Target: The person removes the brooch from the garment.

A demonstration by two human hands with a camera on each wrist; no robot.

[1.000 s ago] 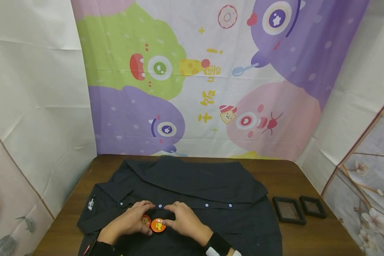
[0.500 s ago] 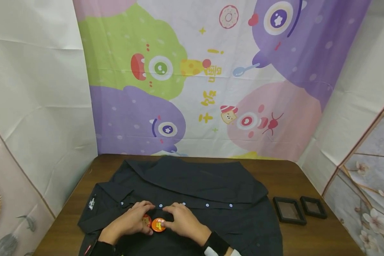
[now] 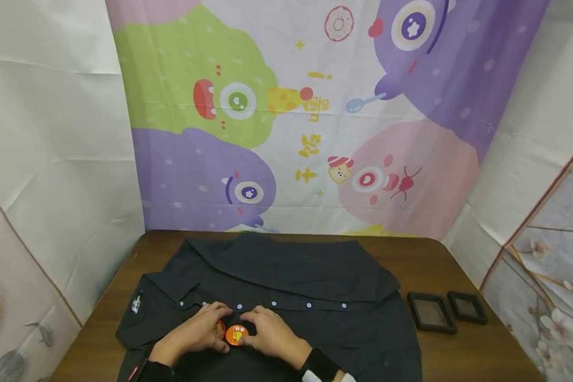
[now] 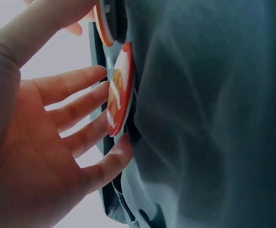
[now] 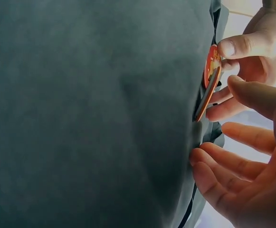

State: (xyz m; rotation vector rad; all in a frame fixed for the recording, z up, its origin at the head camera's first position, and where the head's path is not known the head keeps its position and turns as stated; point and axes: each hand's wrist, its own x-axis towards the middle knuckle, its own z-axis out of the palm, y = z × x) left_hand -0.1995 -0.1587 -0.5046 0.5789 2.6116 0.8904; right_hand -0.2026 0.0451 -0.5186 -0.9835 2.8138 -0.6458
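Note:
A dark button-up shirt lies spread out, with two round pin badges on it between my hands. The orange badge has a yellow figure and pale lettering. Left of it, the red badge is partly covered by my left hand. In the left wrist view its loosely extended fingers reach the red badge's edge, and the badge tilts off the cloth. My right hand has its thumb at the orange badge's right edge. Its other fingers rest relaxed on the shirt in the right wrist view.
Two black square frames, one larger and one smaller, lie right of the shirt on the brown table. A cartoon-print cloth hangs behind the table. A row of pale buttons crosses the shirt.
My right thumb has slid slightly toward me along the orange badge's edge, showing more of its print. The left hand stays nearly in place by the red badge.

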